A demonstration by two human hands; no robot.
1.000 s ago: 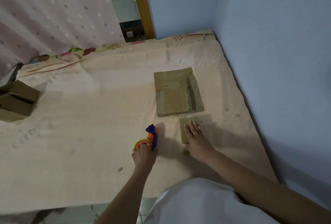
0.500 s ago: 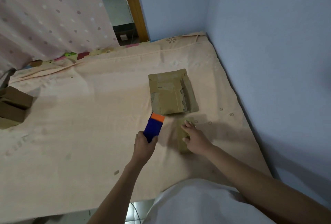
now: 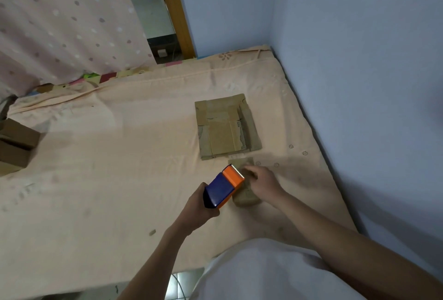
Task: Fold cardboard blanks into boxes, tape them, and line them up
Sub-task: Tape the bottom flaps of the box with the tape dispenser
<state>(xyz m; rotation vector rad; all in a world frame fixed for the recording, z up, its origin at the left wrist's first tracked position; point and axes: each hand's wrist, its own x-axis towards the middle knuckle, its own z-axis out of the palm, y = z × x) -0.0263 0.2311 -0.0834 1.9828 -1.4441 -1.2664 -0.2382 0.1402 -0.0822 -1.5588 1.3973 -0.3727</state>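
Note:
A small folded cardboard box [image 3: 245,197] lies on the peach bed sheet in front of me. My right hand [image 3: 262,181] rests on top of it, fingers curled over its far end. My left hand [image 3: 200,206] grips a blue and orange tape dispenser [image 3: 224,187], whose serrated orange end sits over the box's left edge, close to my right fingers. A stack of flat cardboard blanks [image 3: 226,127] lies just beyond the box.
Folded brown boxes [image 3: 15,146] sit at the left edge of the bed [image 3: 107,167]. Blue walls close off the right side and far end. A dotted pink curtain [image 3: 60,23] hangs at the far left, next to a wooden door frame [image 3: 175,9].
My left hand lifted the tape dispenser from the sheet and carried it right, up to the small box. My right hand's fingers, flat at first, curled over the box.

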